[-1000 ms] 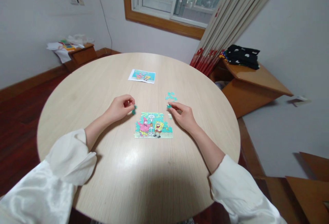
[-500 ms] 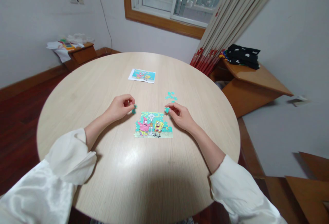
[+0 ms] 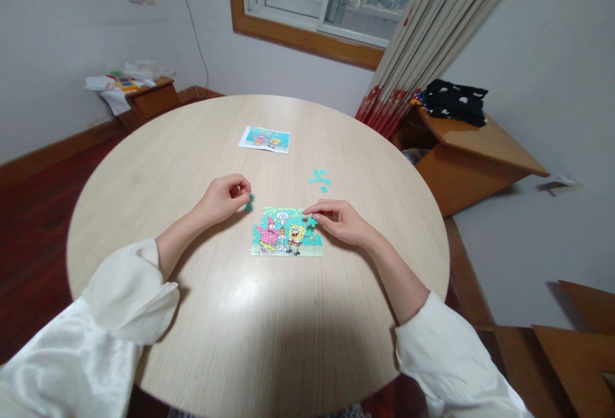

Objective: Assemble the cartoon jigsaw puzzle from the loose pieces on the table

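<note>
A small cartoon jigsaw puzzle (image 3: 286, 232) lies flat near the middle of the round wooden table (image 3: 240, 315). My right hand (image 3: 339, 221) rests at the puzzle's upper right corner and pinches a teal puzzle piece (image 3: 311, 221) against that corner. My left hand (image 3: 221, 198) sits just left of the puzzle, fingers curled, with a teal piece (image 3: 249, 202) at its fingertips. Several loose teal pieces (image 3: 319, 178) lie on the table beyond my right hand.
A printed reference picture (image 3: 265, 139) lies further back on the table. A low wooden cabinet (image 3: 473, 155) with dark folded clothes (image 3: 455, 102) stands at the right by a curtain (image 3: 423, 40). A small stand with papers (image 3: 129, 85) is at the far left.
My right hand has carried its teal piece down and left, from near the loose pieces onto the puzzle's upper right corner. My left hand has stayed put.
</note>
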